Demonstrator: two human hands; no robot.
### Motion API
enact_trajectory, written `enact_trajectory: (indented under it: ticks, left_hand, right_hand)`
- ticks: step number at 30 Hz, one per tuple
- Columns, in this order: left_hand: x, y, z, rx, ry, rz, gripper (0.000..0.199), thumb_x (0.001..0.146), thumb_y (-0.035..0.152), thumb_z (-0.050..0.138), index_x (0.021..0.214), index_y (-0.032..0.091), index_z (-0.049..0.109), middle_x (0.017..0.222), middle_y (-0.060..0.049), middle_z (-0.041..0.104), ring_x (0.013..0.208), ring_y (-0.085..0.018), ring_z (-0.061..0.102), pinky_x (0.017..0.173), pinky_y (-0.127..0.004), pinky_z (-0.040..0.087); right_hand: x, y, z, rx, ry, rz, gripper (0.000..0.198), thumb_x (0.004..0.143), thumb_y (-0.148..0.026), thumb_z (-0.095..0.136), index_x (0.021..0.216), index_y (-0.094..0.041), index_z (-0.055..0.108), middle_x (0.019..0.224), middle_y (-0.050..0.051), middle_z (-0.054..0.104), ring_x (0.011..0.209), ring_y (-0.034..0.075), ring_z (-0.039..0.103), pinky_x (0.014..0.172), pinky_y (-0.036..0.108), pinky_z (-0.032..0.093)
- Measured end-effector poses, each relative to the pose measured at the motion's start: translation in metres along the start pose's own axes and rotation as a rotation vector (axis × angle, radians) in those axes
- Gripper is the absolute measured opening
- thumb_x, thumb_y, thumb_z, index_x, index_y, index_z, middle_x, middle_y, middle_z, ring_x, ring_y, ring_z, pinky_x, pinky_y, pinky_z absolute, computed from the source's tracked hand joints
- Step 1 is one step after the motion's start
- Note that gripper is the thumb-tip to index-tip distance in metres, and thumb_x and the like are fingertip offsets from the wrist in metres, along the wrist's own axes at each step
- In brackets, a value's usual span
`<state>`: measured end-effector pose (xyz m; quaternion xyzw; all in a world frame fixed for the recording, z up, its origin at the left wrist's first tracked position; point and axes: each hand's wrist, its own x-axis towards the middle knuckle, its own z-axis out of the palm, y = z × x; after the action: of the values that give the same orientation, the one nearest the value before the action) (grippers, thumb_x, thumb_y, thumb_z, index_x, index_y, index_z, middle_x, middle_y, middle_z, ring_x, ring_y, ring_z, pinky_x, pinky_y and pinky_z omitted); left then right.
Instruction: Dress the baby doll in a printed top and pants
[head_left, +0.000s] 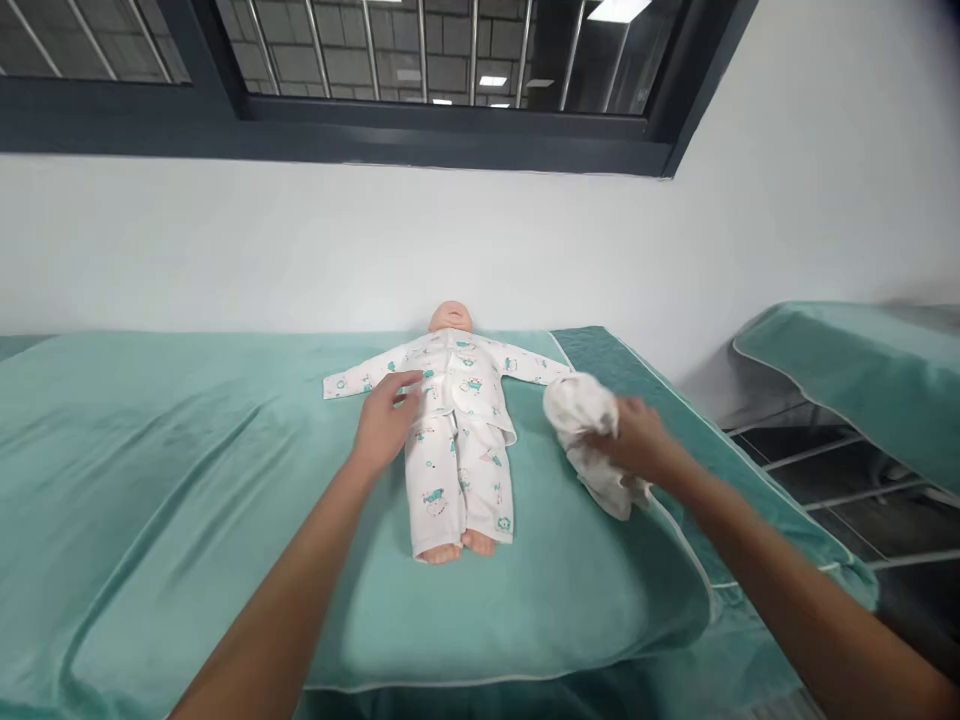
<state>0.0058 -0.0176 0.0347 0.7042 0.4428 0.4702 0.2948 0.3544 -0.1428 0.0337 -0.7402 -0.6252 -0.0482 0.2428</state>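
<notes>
A baby doll (451, 316) lies on its back on the green bed cover, head toward the wall. It wears a white printed long-sleeved top (471, 385), its sleeves spread out to both sides, and matching trousers (435, 490) with the feet showing below. My left hand (388, 420) is at the doll's side by the top's lower edge, fingers apart; whether it touches the cloth I cannot tell. A crumpled white cloth (581, 410) hangs bunched in my right hand (637, 437), close to the end of the doll's sleeve. That hand is slightly blurred.
The green cover (225, 450) spreads over the bed with folds at the left. Behind stands a white wall (300, 240) under a dark-framed window (450, 135) with bars. At the right are another green-covered surface (885, 380) and a metal bed frame (855, 490).
</notes>
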Motion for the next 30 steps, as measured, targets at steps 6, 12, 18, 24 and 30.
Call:
enact_trajectory:
  ticks: [6,12,18,24,30]
  left_hand:
    - [0.048,-0.002,0.023,0.047,0.032,0.035,0.031,0.087,0.026,0.052,0.113,0.023,0.069,0.127,-0.004,0.067,0.118,-0.022,0.060,0.106,-0.039,0.046]
    - [0.101,-0.005,0.040,-0.002,-0.033,-0.051,0.036,0.088,0.032,0.052,0.118,0.019,0.068,0.130,-0.008,0.067,0.118,-0.025,0.061,0.106,-0.040,0.045]
    - [0.136,-0.023,0.049,0.111,-0.146,0.051,0.037,0.089,0.024,0.044,0.114,0.021,0.072,0.126,-0.006,0.069,0.120,-0.024,0.061,0.110,-0.039,0.042]
    - [0.135,-0.032,0.050,0.189,-0.194,0.109,0.043,0.094,0.026,0.036,0.122,0.021,0.068,0.134,-0.006,0.064,0.126,-0.024,0.055,0.112,-0.042,0.040]
    - [0.132,-0.031,0.049,0.151,-0.217,0.093,0.043,0.094,0.023,0.036,0.123,0.025,0.068,0.133,-0.003,0.064,0.127,-0.021,0.054,0.112,-0.038,0.040]
  right_hand:
    - [-0.007,-0.026,0.016,-0.271,-0.017,-0.115,0.067,0.088,-0.046,0.057,0.148,-0.024,0.037,0.154,0.016,0.039,0.145,0.040,0.029,0.112,0.063,0.029]
    - [0.030,-0.131,0.030,0.384,0.078,-0.181,0.049,0.089,-0.035,0.056,0.137,-0.028,0.045,0.149,0.010,0.043,0.142,0.026,0.037,0.114,0.047,0.037]
    - [0.130,-0.180,0.093,0.844,0.117,0.021,0.032,0.083,-0.028,0.055,0.115,-0.022,0.056,0.128,0.009,0.059,0.124,0.022,0.053,0.108,0.041,0.040]
    - [0.189,-0.171,0.127,0.664,0.001,0.053,0.012,0.081,-0.031,0.054,0.088,-0.022,0.057,0.098,0.006,0.063,0.097,0.022,0.057,0.091,0.039,0.043]
    - [0.187,-0.169,0.129,0.730,-0.099,0.045,0.017,0.083,-0.037,0.054,0.091,-0.023,0.054,0.103,0.005,0.059,0.097,0.022,0.055,0.088,0.038,0.042]
